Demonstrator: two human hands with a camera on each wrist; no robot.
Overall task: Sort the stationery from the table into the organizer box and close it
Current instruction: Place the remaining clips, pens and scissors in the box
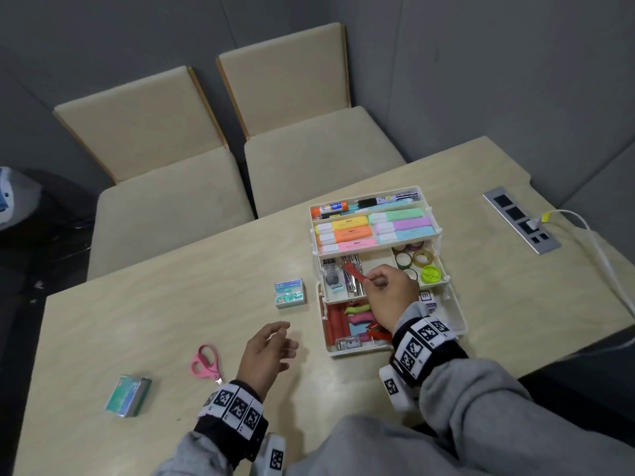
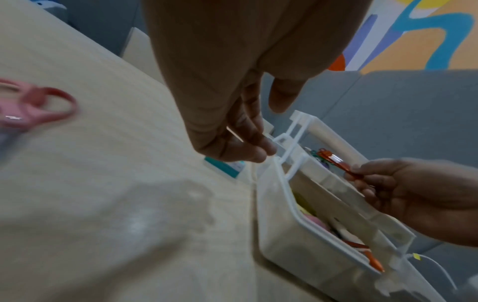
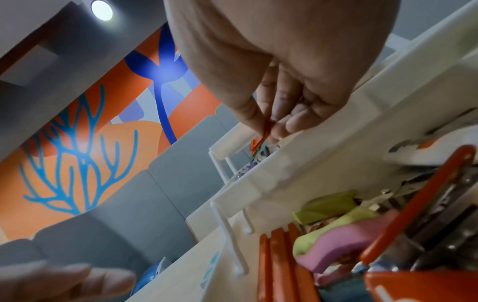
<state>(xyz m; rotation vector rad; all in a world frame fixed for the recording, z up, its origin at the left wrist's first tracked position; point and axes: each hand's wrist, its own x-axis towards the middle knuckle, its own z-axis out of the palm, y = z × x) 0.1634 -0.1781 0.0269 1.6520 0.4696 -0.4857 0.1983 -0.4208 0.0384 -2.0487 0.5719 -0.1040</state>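
Right hand [image 1: 388,297] pinches a small red tool [image 1: 354,273] over the organizer box's [image 1: 457,314] middle tray. Left hand [image 1: 268,352] loose, holding nothing, near pink scissors [image 1: 205,364].

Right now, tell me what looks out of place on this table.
Nothing is spilled or damaged. Pink-handled scissors, a small clear box and a green packet lie on the beige table, outside the open white organizer box.
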